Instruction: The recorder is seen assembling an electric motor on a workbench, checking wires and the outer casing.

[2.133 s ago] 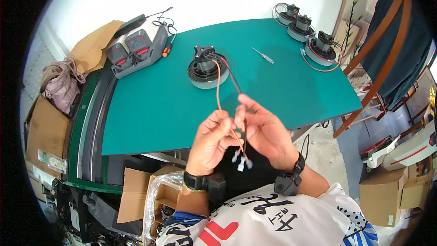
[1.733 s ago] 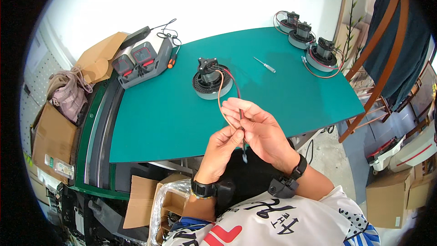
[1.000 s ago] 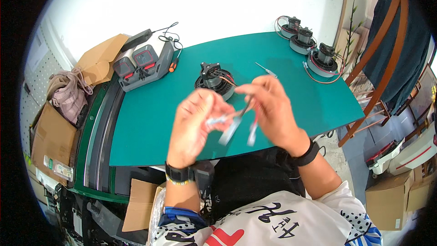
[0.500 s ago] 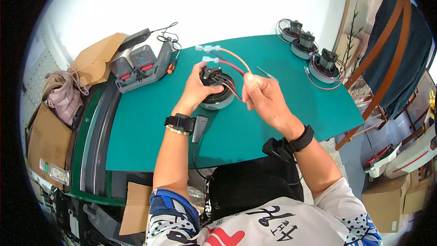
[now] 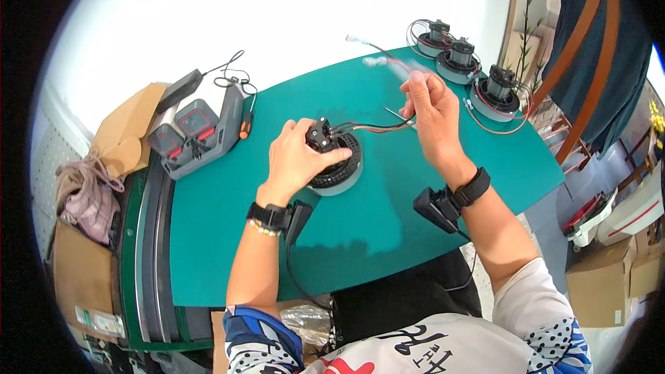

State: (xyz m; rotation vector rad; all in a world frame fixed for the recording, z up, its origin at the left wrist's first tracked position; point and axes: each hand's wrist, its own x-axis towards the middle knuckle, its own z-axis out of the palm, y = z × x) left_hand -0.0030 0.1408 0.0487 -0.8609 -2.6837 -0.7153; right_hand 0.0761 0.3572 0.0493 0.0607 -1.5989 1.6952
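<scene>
A round black-and-grey motor (image 5: 337, 179) sits on the green table mat, a black housing rising from its top. My left hand (image 5: 294, 159) grips it from the left, thumb across the top and fingers around the housing. Red, black and brownish wires (image 5: 374, 126) run from the motor to the right. My right hand (image 5: 431, 107) pinches these wires between thumb and fingers, above the table. Beyond the pinch, the loose ends point to the upper left, with clear connectors (image 5: 374, 61) on them, partly blurred. A thin metal tool (image 5: 393, 113) lies behind the wires, its other end hidden.
Three similar wired motors (image 5: 495, 93) stand at the table's far right. At the left is a grey-and-white device (image 5: 201, 128) with a cable, beside an orange-and-black screwdriver (image 5: 245, 126). Cardboard boxes (image 5: 128, 125) and a pinkish bag (image 5: 90, 197) lie farther left.
My right hand has moved up and right, drawing the wires out straighter from the motor. The left hand still holds the motor. The view has shifted slightly.
</scene>
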